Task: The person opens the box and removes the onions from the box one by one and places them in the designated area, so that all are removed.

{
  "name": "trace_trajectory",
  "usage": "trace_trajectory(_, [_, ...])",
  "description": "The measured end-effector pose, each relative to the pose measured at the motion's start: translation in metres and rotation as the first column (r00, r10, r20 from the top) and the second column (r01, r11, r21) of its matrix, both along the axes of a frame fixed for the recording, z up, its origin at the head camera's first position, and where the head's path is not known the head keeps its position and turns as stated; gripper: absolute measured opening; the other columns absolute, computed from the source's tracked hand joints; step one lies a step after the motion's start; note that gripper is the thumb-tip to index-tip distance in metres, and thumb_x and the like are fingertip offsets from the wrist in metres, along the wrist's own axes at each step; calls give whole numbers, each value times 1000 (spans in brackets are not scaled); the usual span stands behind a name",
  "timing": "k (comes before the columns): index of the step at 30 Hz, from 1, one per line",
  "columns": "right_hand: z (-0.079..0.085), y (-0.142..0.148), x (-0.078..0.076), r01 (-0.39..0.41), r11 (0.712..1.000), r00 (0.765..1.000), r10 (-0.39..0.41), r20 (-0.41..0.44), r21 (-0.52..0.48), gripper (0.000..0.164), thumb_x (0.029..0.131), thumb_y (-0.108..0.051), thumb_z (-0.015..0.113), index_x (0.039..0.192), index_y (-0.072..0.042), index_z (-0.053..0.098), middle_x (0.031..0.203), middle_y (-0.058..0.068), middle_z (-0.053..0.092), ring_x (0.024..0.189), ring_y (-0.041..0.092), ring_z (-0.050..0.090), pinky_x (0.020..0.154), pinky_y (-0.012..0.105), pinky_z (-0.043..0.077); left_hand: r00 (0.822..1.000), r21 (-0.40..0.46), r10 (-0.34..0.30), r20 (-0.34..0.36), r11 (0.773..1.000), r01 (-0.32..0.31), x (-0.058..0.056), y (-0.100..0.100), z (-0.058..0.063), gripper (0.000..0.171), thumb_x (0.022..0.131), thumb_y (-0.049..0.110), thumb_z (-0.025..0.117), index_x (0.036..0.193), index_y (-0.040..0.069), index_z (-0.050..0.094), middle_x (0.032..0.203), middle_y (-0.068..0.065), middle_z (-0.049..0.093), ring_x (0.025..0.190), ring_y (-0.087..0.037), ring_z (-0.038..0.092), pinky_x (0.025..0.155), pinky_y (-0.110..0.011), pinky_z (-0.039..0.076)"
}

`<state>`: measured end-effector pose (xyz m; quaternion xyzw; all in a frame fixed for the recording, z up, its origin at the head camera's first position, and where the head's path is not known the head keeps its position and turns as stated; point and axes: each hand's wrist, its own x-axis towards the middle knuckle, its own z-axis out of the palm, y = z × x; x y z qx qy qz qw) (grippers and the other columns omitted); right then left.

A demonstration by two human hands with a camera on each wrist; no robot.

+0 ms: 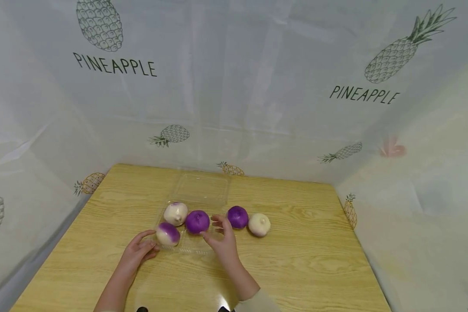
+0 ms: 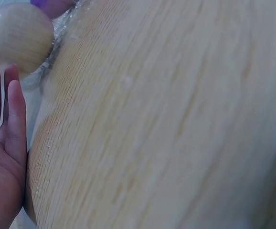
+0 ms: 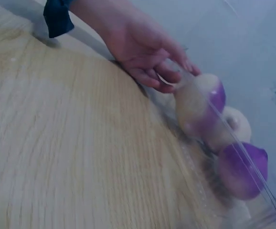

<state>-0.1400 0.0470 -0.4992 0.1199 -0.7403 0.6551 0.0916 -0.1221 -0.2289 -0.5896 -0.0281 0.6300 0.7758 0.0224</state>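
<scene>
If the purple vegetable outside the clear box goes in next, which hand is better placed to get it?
Probably the right hand: it is close beside that purple vegetable. The left hand is farther away, at the left of the clear box, beside a purple-and-white vegetable.

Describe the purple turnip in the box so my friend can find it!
On the wooden table, find the clear plastic box. Your purple turnip sits in it, by the person's right hand. It looks all purple; its two box-mates are partly white, and the other purple turnip lies outside the box.
</scene>
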Motion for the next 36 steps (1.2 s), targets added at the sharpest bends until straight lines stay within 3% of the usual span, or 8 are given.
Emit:
trace_trajectory(4, [-17, -14, -5, -41, 999, 998, 40, 53, 12, 54, 79, 0, 79, 126, 5, 53, 120, 21, 58, 109, 41, 52, 91, 39, 46, 1000, -20, 7, 13, 1000, -7, 0, 0, 1, 29, 97, 4, 59, 125, 13, 57, 86, 0, 70, 82, -16, 68, 73, -27, 57])
trace_trajectory(10, [-39, -33, -8, -122, 991, 989, 117, 93, 49, 53, 80, -6, 80, 127, -3, 55, 121, 14, 59, 110, 33, 54, 96, 42, 45, 1000, -29, 9, 22, 1000, -8, 1, 1, 2, 30, 97, 5, 60, 127, 9, 56, 86, 0, 69, 82, -16, 68, 74, -27, 57])
trace_trajectory(15, [-41, -45, -9, -212, 971, 975, 201, 99, 110, 53, 82, -13, 80, 128, -3, 58, 123, 13, 59, 115, 30, 54, 101, 38, 44, 1000, -31, -2, 13, 1000, 3, 2, 2, 4, 31, 98, 6, 59, 128, 9, 54, 87, 1, 70, 83, -15, 67, 75, -27, 57])
trace_trajectory(21, [-40, -57, -15, -301, 925, 953, 283, 107, 234, 51, 85, -18, 77, 131, -5, 58, 127, 8, 58, 122, 28, 53, 104, 39, 43, 1000, -39, 4, 23, 999, -3, 2, 2, 4, 34, 97, 6, 59, 130, 5, 52, 87, 0, 70, 82, -16, 67, 74, -27, 57])
trace_trajectory(27, [-36, -67, -20, -310, 889, 950, 279, 140, 338, 49, 84, -20, 79, 128, -12, 61, 127, -1, 57, 120, 21, 54, 98, 34, 46, 1000, -51, 4, 26, 999, -2, 3, 3, 3, 39, 98, 6, 59, 134, -2, 46, 87, 0, 70, 83, -16, 67, 75, -27, 57])
trace_trajectory(32, [-32, -74, -25, -331, 867, 941, 278, 190, 372, 48, 83, -21, 81, 127, -17, 63, 127, -6, 56, 118, 10, 51, 92, 26, 48, 1000, -63, -2, 30, 998, 4, 3, 2, 4, 41, 98, 7, 58, 135, -3, 43, 88, 0, 70, 84, -16, 67, 76, -27, 57])
trace_trajectory(36, [-31, -80, -30, -338, 853, 938, 273, 212, 398, 46, 82, -21, 81, 125, -19, 65, 126, -8, 56, 119, 9, 50, 94, 26, 46, 1000, -58, -2, 24, 998, 3, 3, 2, 4, 40, 98, 7, 58, 134, -1, 45, 89, 1, 70, 84, -14, 67, 76, -27, 56])
